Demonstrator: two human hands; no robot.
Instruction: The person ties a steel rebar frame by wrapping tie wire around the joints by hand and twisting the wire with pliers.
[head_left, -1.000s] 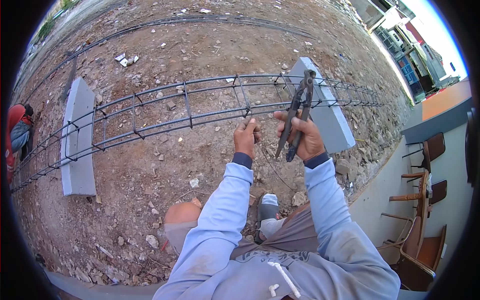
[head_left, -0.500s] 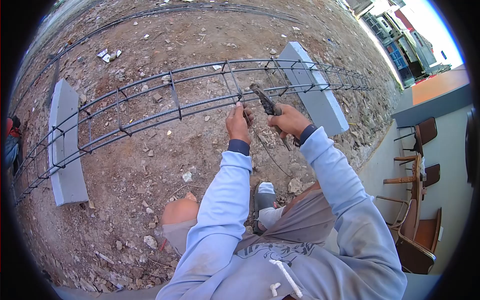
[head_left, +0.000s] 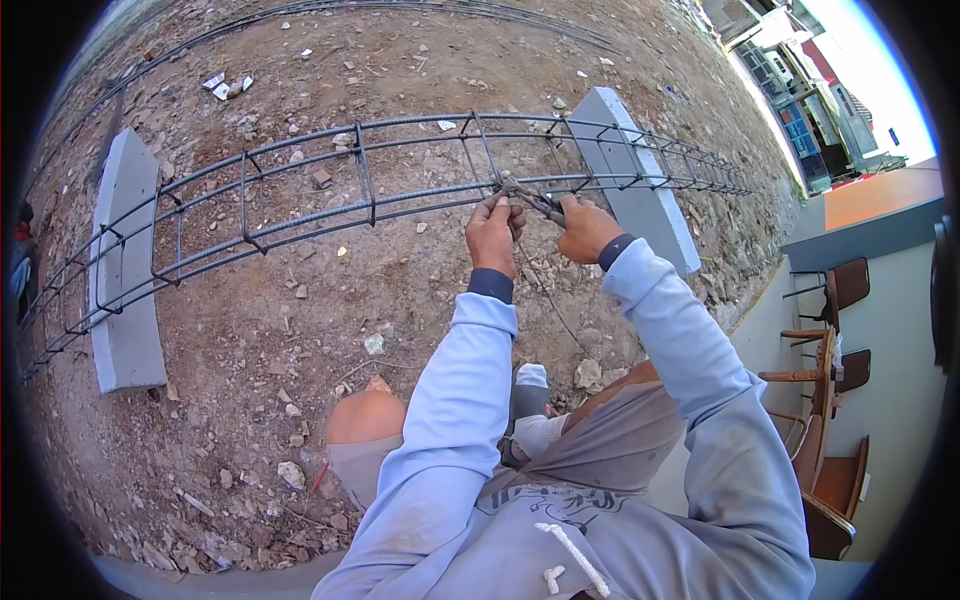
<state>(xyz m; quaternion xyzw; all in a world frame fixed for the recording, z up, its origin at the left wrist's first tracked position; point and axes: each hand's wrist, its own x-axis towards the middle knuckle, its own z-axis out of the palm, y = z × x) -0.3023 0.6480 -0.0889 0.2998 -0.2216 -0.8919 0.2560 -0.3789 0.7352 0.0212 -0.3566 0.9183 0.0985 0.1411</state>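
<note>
A long rebar cage (head_left: 418,208) with square stirrups stretches across the view. My left hand (head_left: 492,240) is closed at its near lower bar, fingers pinching a thin tie wire (head_left: 548,293) whose tail hangs toward the ground. Wrapped round the handles of dark metal pincers (head_left: 540,203), my right hand (head_left: 588,232) sits just right of the left. The pincers' jaws meet the bar beside a stirrup, right at my left fingertips. Exactly what the jaws grip is too small to make out.
Two grey slabs, a left one (head_left: 128,345) and a right one (head_left: 640,210), prop up the cage above rubble-strewn soil. Loose rods (head_left: 420,8) lie at the back. Chairs (head_left: 850,283) stand on the right. Another person (head_left: 22,262) is partly visible at far left.
The pincers have swung left and down, from beside the bar onto it at my left fingertips. My right hand has moved slightly with them. The view has shifted a little.
</note>
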